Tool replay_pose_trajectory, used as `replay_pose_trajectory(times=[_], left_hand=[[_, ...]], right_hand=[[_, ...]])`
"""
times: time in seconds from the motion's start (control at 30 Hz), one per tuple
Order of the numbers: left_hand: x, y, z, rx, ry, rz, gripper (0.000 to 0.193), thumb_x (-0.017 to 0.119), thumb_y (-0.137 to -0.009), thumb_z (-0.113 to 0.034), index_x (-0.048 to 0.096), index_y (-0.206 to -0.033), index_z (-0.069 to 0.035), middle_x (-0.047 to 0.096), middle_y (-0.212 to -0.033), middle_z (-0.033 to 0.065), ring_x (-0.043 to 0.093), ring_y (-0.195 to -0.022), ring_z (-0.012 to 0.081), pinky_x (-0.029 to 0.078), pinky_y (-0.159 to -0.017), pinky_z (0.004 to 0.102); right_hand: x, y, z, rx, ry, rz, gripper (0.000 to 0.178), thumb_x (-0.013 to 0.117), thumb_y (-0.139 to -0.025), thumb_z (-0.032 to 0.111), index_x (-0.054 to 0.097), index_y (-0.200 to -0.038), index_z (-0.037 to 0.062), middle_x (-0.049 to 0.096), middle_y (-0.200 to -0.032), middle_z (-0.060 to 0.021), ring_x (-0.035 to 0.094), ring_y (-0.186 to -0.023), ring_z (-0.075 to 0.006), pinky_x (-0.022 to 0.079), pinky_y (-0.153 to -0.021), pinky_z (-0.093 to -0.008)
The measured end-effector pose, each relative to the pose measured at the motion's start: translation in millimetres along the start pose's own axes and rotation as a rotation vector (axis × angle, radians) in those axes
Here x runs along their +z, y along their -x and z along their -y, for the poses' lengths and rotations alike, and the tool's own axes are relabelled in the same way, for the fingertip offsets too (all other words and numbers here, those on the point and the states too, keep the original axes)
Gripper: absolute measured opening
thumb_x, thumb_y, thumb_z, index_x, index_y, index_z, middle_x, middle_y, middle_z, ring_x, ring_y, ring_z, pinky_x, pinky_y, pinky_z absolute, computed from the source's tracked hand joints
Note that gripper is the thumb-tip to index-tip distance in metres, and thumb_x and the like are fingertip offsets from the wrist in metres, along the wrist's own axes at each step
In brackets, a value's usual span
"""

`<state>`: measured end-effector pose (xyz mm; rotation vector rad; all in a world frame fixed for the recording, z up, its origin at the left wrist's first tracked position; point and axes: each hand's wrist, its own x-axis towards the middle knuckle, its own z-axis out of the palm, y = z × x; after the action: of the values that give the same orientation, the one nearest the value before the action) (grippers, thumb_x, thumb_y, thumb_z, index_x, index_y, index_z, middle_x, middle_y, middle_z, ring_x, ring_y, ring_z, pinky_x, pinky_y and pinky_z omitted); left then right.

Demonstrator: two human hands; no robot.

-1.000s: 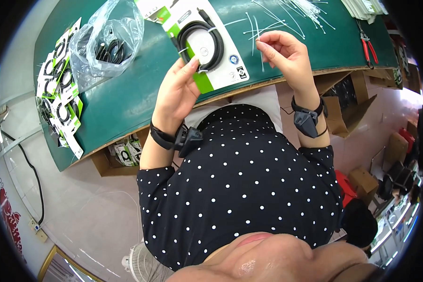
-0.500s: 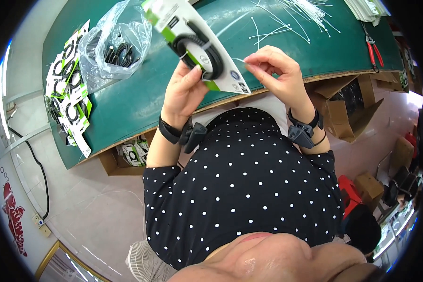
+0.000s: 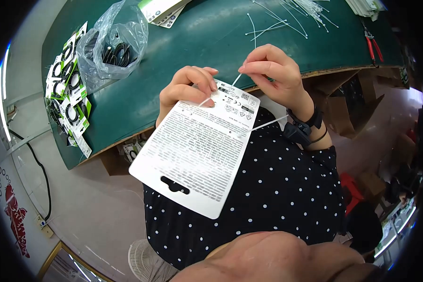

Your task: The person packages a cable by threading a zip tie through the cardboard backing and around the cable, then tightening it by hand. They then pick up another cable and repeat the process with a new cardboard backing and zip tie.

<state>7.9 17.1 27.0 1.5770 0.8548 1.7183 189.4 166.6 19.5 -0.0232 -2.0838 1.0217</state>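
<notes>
My left hand grips the edge of a white printed backing card, its back face up and its hang slot toward me. The cable on the card's front is hidden. White cable ties poke through the card; one long tie tail sticks out to the right. Just beyond the card's far right edge, my right hand pinches the end of another cable tie between thumb and fingers. Carded black cables lie piled on the green table at the left.
A clear plastic bag holds black cables. Backing cards are stacked at the far edge, loose cable ties lie right of them. Red-handled cutters rest at the right. Open cardboard boxes stand below the table edge.
The card has been flipped from its cable side to its printed back and brought lower, toward my body. My right hand still pinches a tie end, having barely moved.
</notes>
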Motion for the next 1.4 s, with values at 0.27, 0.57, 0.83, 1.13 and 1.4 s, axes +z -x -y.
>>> replay_pose_trajectory(times=[0.27, 0.57, 0.83, 1.13, 1.4], left_hand=[[6, -3, -11, 0.000, -0.109, 0.028, 0.018, 0.077, -0.071, -0.014, 0.066, -0.084, -0.009, 0.055, -0.087, 0.0032, 0.059, -0.084, 0.0201, 0.043, -0.095, 0.0477], [5, -5, -14, -0.008, -0.125, 0.028, 0.016, 0.077, -0.070, -0.013, 0.067, -0.082, -0.009, 0.056, -0.086, 0.0027, 0.059, -0.083, 0.0200, 0.043, -0.095, 0.0482], [6, -6, -14, -0.017, -0.127, 0.015, 0.016, 0.077, -0.070, -0.014, 0.067, -0.082, -0.009, 0.056, -0.086, 0.0027, 0.059, -0.083, 0.0202, 0.042, -0.096, 0.0482], [-6, 5, 4, -0.101, -0.037, 0.066, 0.028, 0.072, -0.081, -0.027, 0.060, -0.093, -0.004, 0.058, -0.099, 0.0127, 0.060, -0.091, 0.0261, 0.044, -0.093, 0.0477], [2, 22, 21, -0.630, 0.400, -0.458, 0.030, 0.061, -0.090, -0.012, 0.054, -0.117, 0.000, 0.062, -0.114, 0.0123, 0.063, -0.100, 0.0208, 0.053, -0.085, 0.0330]], right_hand=[[0, 1, 5, -0.015, 0.049, 0.024, 0.024, 0.067, -0.069, -0.011, 0.069, -0.089, 0.0019, 0.060, -0.090, -0.0090, 0.060, -0.073, -0.0183, 0.047, -0.059, -0.0252], [-2, 1, 4, -0.029, 0.031, 0.030, 0.023, 0.067, -0.069, -0.011, 0.069, -0.089, 0.0015, 0.061, -0.089, -0.0091, 0.060, -0.072, -0.0184, 0.046, -0.058, -0.0256], [-3, 1, 7, -0.027, -0.001, 0.026, 0.023, 0.067, -0.070, -0.011, 0.069, -0.089, 0.0014, 0.061, -0.089, -0.0093, 0.060, -0.072, -0.0183, 0.046, -0.058, -0.0254], [0, 1, 3, -0.026, -0.067, 0.114, 0.022, 0.067, -0.072, -0.008, 0.069, -0.091, 0.0015, 0.061, -0.089, -0.0101, 0.060, -0.073, -0.0182, 0.046, -0.058, -0.0251], [10, 16, -8, 0.472, -0.434, 0.157, 0.012, 0.068, -0.078, 0.002, 0.068, -0.090, 0.0016, 0.060, -0.075, -0.0024, 0.055, -0.061, -0.0092, 0.042, -0.052, -0.0220]])
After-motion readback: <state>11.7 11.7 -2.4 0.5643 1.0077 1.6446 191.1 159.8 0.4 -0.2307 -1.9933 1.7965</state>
